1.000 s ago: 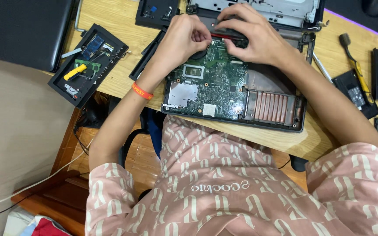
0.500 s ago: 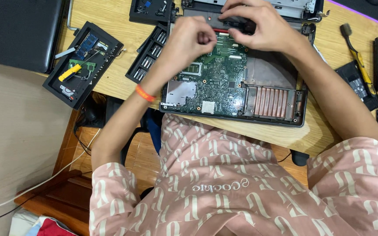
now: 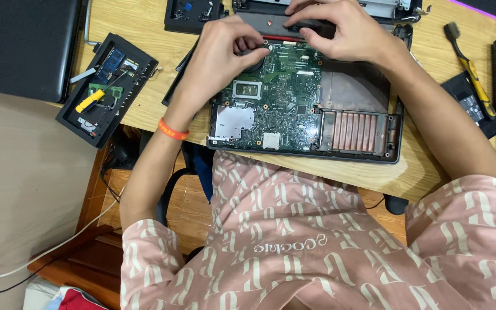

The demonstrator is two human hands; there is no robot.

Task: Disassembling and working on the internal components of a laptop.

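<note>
An opened laptop base (image 3: 394, 150) lies on the wooden desk with its green motherboard (image 3: 276, 106) and copper heatsink fins (image 3: 354, 131) exposed. My left hand (image 3: 219, 60), with an orange wristband (image 3: 173, 131), pinches something small at the board's upper left edge; what it grips is hidden by the fingers. My right hand (image 3: 343, 28) presses on a long black part (image 3: 271, 23) with a red strip along the far edge of the laptop.
A black tray (image 3: 107, 89) at the left holds a yellow-handled tool, memory modules and small parts. Another black tray (image 3: 193, 14) sits at the top. A brush (image 3: 466, 57), black battery packs (image 3: 469, 106) and a drive lie at the right. A dark laptop lid (image 3: 21, 46) is far left.
The view has shifted so the laptop sits lower in frame. Both hands stay at the far edge of the board, my right hand now spread over the black part.
</note>
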